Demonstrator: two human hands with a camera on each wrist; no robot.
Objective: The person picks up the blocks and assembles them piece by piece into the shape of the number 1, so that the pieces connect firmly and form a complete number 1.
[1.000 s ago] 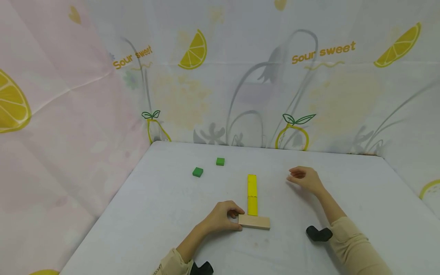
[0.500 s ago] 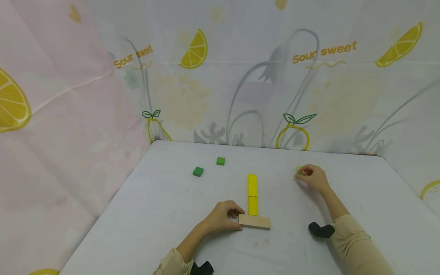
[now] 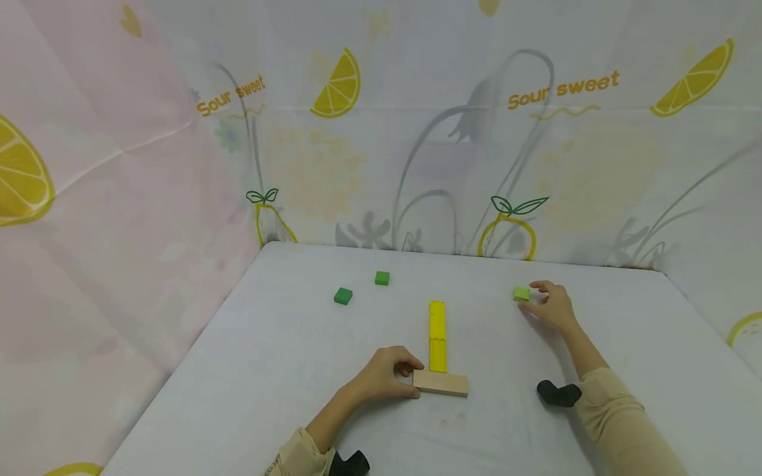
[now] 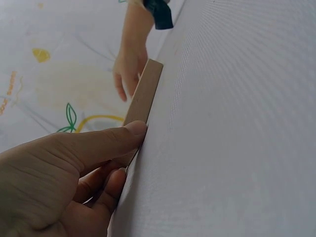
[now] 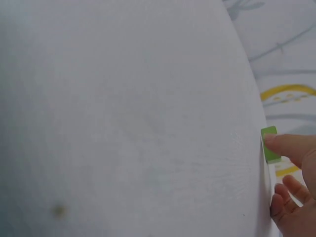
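On the white table, a plain wooden block (image 3: 440, 383) lies crosswise against the near end of a yellow strip (image 3: 437, 337). My left hand (image 3: 383, 375) pinches the block's left end between thumb and fingers; in the left wrist view, the thumb (image 4: 134, 129) lies along the wooden block's side. Farther back on the right sits a small light green block (image 3: 521, 293). My right hand (image 3: 555, 306) is just right of it, thumb and forefinger spread apart. The right wrist view shows the thumb (image 5: 289, 144) overlapping the green block (image 5: 270, 144).
Two darker green blocks, one (image 3: 342, 296) nearer and one (image 3: 382, 278) farther back, lie left of the yellow strip. A cloth backdrop (image 3: 417, 165) printed with lemons stands behind the table (image 3: 268, 370).
My right hand has shifted right and its fingers have spread, leaving the light green block in plain view. Earlier the fingers covered it. My left hand and the wooden block have stayed put.
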